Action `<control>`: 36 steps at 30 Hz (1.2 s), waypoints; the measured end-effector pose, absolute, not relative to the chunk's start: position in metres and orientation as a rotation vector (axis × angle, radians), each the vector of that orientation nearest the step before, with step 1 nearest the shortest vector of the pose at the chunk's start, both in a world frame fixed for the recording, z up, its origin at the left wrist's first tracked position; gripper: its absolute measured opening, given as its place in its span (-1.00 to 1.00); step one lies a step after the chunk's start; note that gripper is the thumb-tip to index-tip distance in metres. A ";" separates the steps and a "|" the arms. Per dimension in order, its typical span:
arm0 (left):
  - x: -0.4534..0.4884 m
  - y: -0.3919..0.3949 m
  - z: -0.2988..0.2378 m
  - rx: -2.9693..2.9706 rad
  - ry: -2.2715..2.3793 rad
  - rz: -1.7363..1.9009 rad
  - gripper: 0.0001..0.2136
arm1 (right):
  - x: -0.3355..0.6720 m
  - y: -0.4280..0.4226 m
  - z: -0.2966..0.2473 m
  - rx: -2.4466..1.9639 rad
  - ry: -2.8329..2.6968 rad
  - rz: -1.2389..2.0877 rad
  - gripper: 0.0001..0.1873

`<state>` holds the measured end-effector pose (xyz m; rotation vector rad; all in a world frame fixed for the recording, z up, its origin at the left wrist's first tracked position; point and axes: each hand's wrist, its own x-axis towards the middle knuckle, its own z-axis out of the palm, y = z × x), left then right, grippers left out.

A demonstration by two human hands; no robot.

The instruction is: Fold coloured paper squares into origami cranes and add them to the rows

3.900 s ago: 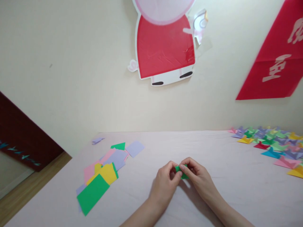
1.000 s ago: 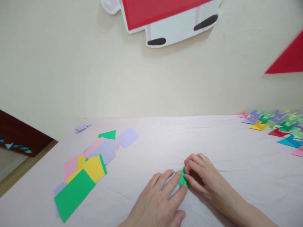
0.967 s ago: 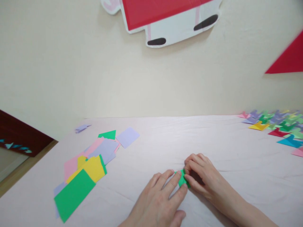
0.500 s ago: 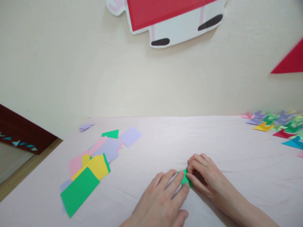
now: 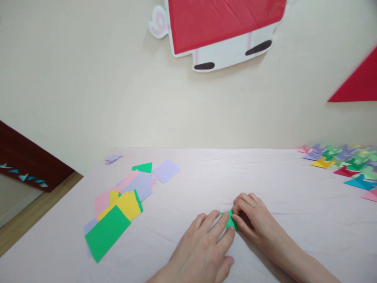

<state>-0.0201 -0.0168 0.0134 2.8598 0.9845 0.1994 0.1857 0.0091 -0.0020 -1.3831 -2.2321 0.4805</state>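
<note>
A small folded green paper piece lies on the pale pink tabletop, pressed between both hands. My left hand lies palm down, its stretched fingers holding the paper's left side flat. My right hand has curled fingers whose tips pinch the paper's right edge. Most of the paper is hidden under the fingers.
A loose pile of flat coloured paper sheets lies to the left, with a big green sheet nearest me. Several folded paper shapes crowd the far right. A small purple folded piece sits near the wall.
Earlier both hands held the green paper up off the table; now it is pressed flat on the table. Over the last second the hands barely move; the view shifts slightly.
</note>
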 end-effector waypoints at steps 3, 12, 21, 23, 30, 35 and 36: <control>-0.021 -0.017 0.011 2.881 0.984 0.224 -0.61 | 0.185 0.008 -0.005 -1.407 -2.230 0.489 -0.82; -0.020 -0.016 0.008 2.912 0.990 0.295 -0.65 | 0.189 0.003 0.003 -1.394 -2.160 0.676 -0.91; -0.016 -0.021 0.011 2.860 1.036 0.307 -0.66 | 0.183 0.005 0.014 -1.505 -2.139 0.764 -0.75; -0.015 -0.021 0.011 2.862 1.042 0.313 -0.65 | 0.183 0.006 0.013 -1.519 -2.133 0.779 -0.74; -0.014 -0.020 0.013 2.878 1.045 0.304 -0.64 | 0.182 0.008 0.013 -1.553 -2.094 0.783 -0.72; -0.015 -0.021 0.014 2.866 1.049 0.287 -0.66 | 0.185 0.013 0.012 -1.514 -2.063 0.828 -0.74; -0.015 -0.021 0.014 2.863 1.048 0.280 -0.66 | 0.187 0.014 0.011 -1.500 -2.055 0.843 -0.74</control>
